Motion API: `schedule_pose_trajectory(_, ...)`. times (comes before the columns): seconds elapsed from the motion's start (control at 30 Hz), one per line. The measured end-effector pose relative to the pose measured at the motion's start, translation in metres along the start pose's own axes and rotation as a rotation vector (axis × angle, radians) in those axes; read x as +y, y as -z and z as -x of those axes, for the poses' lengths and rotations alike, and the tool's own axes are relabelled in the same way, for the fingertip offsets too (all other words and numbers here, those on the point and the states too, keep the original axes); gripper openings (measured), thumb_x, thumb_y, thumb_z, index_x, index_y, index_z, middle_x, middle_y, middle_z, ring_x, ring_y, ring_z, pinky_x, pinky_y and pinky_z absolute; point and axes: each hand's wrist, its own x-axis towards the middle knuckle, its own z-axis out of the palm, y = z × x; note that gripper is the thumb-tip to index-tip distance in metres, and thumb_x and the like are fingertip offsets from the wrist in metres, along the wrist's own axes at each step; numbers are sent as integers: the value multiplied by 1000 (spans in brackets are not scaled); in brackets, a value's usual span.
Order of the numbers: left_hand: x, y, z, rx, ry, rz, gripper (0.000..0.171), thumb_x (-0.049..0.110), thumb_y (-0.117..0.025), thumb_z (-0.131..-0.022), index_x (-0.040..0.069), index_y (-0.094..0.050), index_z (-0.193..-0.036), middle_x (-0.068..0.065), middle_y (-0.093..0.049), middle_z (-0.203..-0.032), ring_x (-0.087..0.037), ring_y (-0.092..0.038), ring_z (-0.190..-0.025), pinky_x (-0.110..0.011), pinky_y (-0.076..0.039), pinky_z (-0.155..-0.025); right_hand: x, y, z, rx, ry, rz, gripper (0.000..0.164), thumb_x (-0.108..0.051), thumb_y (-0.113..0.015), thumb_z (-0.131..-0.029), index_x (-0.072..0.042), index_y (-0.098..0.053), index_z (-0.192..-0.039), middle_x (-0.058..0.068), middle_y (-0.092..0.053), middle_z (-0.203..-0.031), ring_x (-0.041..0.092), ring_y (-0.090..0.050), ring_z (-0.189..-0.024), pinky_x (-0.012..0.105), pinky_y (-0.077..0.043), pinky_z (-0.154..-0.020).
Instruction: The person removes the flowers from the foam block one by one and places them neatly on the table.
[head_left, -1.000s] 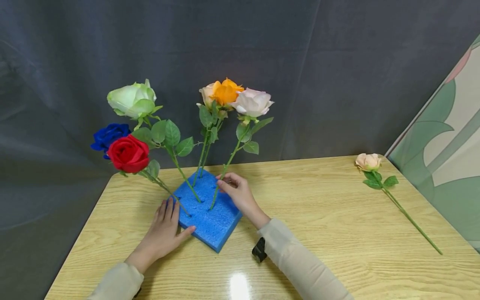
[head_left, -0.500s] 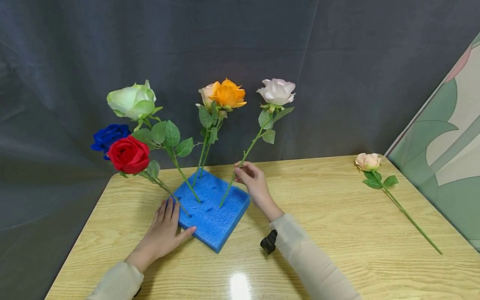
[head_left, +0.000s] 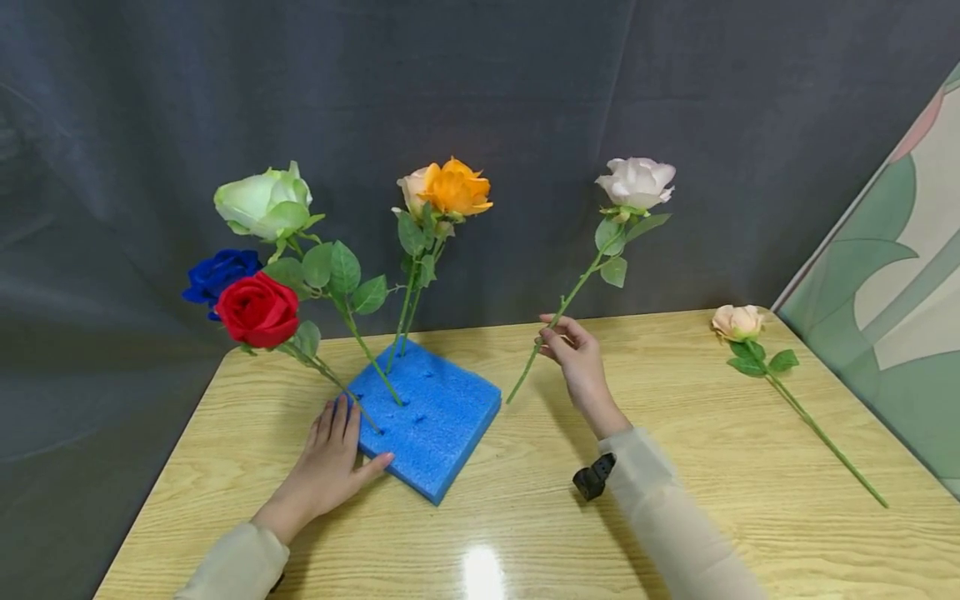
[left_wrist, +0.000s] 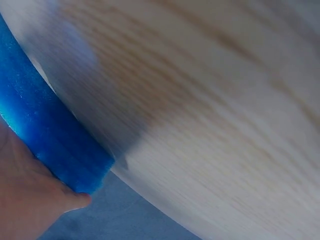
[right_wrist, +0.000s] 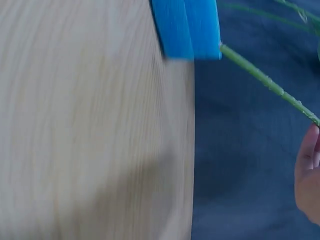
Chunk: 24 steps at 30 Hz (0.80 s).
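A pale white-pink rose (head_left: 637, 183) is held upright at a slant by my right hand (head_left: 581, 367), which pinches its green stem between thumb and fingers. The stem's lower end hangs just right of the blue foam block (head_left: 450, 417); in the right wrist view the stem (right_wrist: 270, 84) overlaps the block's corner. My left hand (head_left: 326, 467) lies with straight fingers along the block's left edge, thumb at its near side. Standing in the foam are a red rose (head_left: 258, 308), a light green rose (head_left: 264, 200) and an orange rose (head_left: 455, 187), with a blue rose (head_left: 217, 275) behind the red one.
Behind the orange rose shows a peach rose (head_left: 412, 190). Another peach rose (head_left: 737, 322) lies on the right of the wooden table (head_left: 660, 400), its stem pointing toward the front right. A dark curtain (head_left: 525, 83) hangs behind, with a patterned panel (head_left: 900, 292) at right.
My right hand has drawn the white-pink rose out of the foam and carried it to the right. The left hand has stayed on the block.
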Motion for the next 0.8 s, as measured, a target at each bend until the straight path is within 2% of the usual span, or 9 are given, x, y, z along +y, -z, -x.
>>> schedule_pose_trajectory(0.1, 0, 0, 0, -1, 1, 6, 98, 63, -45, -92, -11, -14, -149, -33, -3, -156, -52, -5, -144, -67, -14, -113, -2, 17, -2, 18, -8, 33, 22, -5, -54, -96, -19, -64, -110, -11, -59, -88, 3, -61, -83, 14, -54, -76)
schedule_pose_trajectory(0.27, 0, 1, 0, -7, 4, 10, 98, 64, -44, -92, -10, -14, -149, -33, -2, -156, -52, -4, -144, -67, -13, -114, -7, 43, -2, 5, 3, 110, 36, -8, -55, -96, -5, -55, -131, -15, -59, -89, -1, -61, -84, 13, -53, -78)
schedule_pose_trajectory(0.5, -1, 1, 0, -8, 2, 13, 98, 64, -44, -92, -10, -14, -149, -32, -2, -157, -52, -4, -144, -67, -13, -113, -12, 78, 0, -26, 78, 233, 41, -6, -57, -95, -4, -51, -136, -16, -61, -88, -4, -62, -82, 11, -54, -76)
schedule_pose_trajectory(0.6, -1, 1, 0, -8, 3, 13, 98, 64, -43, -92, -10, -13, -149, -32, -2, -157, -51, -4, -144, -67, -13, -113, -13, 92, 1, -23, 98, 244, 39, -3, -58, -94, -10, -55, -132, -17, -61, -87, -5, -63, -81, 10, -53, -73)
schedule_pose_trajectory(0.73, -1, 1, 1, -13, 8, 20, 98, 64, -43, -92, -9, -12, -150, -31, -1, -157, -51, -3, -144, -67, -12, -114, -14, 111, 5, -10, 93, 272, 37, -3, -59, -92, -29, -61, -118, -20, -63, -86, -7, -62, -79, 9, -53, -72)
schedule_pose_trajectory(0.8, -1, 0, 0, -16, 8, 23, 98, 64, -43, -92, -9, -12, -150, -31, 0, -157, -51, -2, -145, -67, -12, -114, -17, 122, 8, 2, 71, 326, 38, -5, -60, -92, -34, -61, -117, -22, -61, -87, -8, -61, -79, 8, -52, -72)
